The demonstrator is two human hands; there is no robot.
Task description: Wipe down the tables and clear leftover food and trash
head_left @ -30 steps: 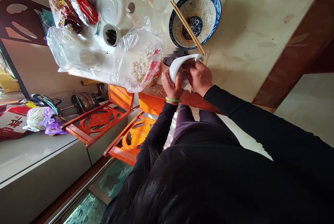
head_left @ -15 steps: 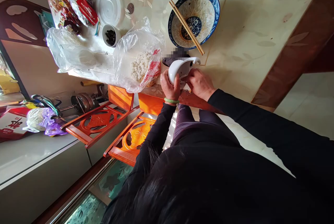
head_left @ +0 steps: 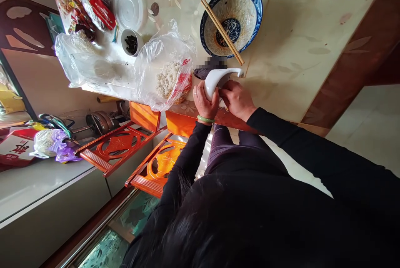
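You have the white hook-ended utensil [head_left: 215, 79] at the table's near edge [head_left: 200, 108], below the blue-rimmed bowl [head_left: 259, 13]. Your left hand [head_left: 206, 103] is wrapped around its rounded end; your right hand [head_left: 239, 98] has its fingers bent at the inner side, and whether they pinch anything I cannot tell. The step looks like steadying with one hand while working with the other; the next move seems to call for keeping that left hold firm.

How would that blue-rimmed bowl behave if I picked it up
The bowl looks like glazed ceramic, so probably stiff and breakable. The chopsticks rest over its rim and would likely slide if it tilted. Orangey smears inside may make it slippery there.
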